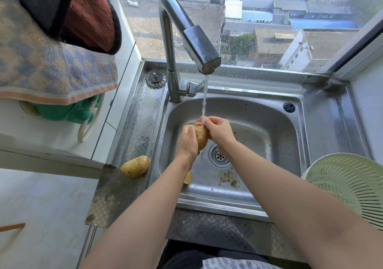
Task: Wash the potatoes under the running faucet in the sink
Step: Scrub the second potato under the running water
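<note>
Left hand (187, 142) and right hand (219, 132) clasp potato (202, 136) under faucet (204, 50) stream; fingertips seemingly rubbing top.

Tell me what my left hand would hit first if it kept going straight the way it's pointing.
Probably the potato it already grips: the left hand points up and away, toward the right hand. Depth is unclear.

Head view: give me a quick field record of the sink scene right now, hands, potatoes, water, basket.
water: running from faucet, stream landing on the held potato and right hand
left hand: gripping the potato over the sink
right hand: on the potato's top end
second potato: on the ledge left of the sink
third potato: in the sink, mostly hidden by the left arm
basket: right of the sink; contents not visible
drain: open
</note>
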Available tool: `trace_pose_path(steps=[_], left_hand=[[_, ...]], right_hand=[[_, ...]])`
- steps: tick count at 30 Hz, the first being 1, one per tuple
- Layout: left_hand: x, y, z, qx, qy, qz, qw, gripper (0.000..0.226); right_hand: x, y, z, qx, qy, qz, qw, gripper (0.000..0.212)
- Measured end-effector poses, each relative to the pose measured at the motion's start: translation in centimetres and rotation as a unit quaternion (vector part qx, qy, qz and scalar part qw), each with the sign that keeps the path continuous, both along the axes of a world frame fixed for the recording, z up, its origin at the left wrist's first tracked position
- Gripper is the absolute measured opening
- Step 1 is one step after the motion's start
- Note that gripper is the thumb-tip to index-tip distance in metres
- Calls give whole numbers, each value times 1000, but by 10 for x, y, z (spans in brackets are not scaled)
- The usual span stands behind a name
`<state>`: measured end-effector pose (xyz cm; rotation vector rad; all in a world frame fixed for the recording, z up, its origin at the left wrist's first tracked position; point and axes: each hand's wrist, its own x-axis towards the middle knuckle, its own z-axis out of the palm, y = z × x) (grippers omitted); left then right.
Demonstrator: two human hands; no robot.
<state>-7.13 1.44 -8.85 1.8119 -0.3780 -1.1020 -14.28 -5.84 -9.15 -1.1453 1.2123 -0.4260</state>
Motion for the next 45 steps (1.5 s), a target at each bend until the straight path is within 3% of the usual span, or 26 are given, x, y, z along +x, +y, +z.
trace_pose_path(steps=[4,8,11,15,19,24,27,32,36,39,42,45], left_hand=[[2,-3,1,2,2,19,1000,26],[-1,-4,1,5,0,-2,1000,28],[-4,-4,2,6,7,-18,1000,28],[-6,-6,2,12,16,-20,1000,42],[-10,-8,4,8,4,-53,999,32],[-7,-8,5,2,31,0,1000,35],[-8,-3,6,2,8,-25,1000,24],[-9,-7,6,-9,66,25,997,39],[-13,-5,9,-36,50,-21,998,42],[-13,-3,9,-23,32,-16,999,38],[-8,-5,11,-35,53,11,998,38],[-12,3,16,-41,66,-53,996,40]], right_hand=[[-9,3,3,21,-75,38,996,19],[-5,-1,1,-25,-28,5,999,10],[-1,-2,-4,-44,13,-15,999,16],[-5,4,-5,-50,2,10,999,18],[-6,-1,-4,-52,23,-14,998,20],[-3,2,-3,5,-12,21,1000,21],[2,3,-1,28,6,-34,999,20],[6,15,-1,44,-48,22,998,18],[15,10,-2,45,-7,-90,995,27],[12,4,-2,88,-67,-125,986,37],[4,11,0,87,-140,-54,985,16],[8,7,-1,54,-72,-72,993,14]])
